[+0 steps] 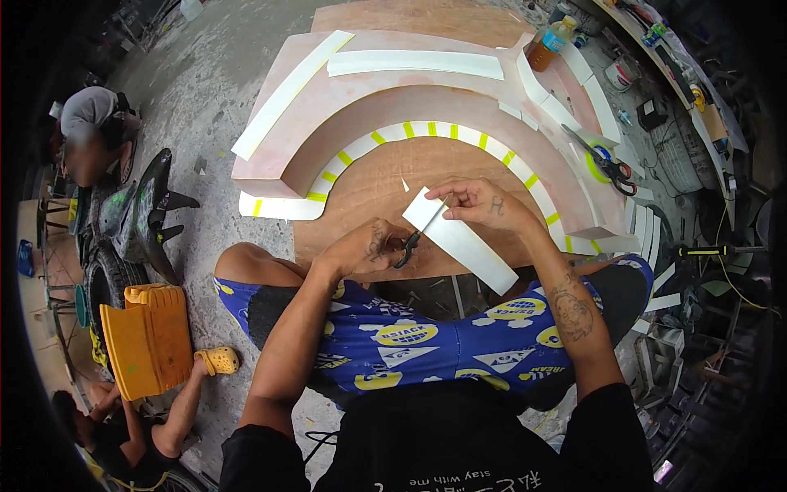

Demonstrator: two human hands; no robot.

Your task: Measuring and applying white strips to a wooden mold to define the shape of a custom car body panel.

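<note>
My left hand is closed on the dark handles of a pair of scissors. Their blades lie across a white strip, near its upper end. With fingers pinched at that end, my right hand holds the strip above a brown wooden board. Beyond my hands stands a pinkish arch-shaped form. White pieces follow its inner curve, crossed by several short yellow tape marks. Longer white strips lie on its top face.
Another pair of scissors and a yellow-green tape roll rest at the form's right side. A bottle of brown liquid stands behind. A screwdriver is far right. At left are an orange plastic part and two people.
</note>
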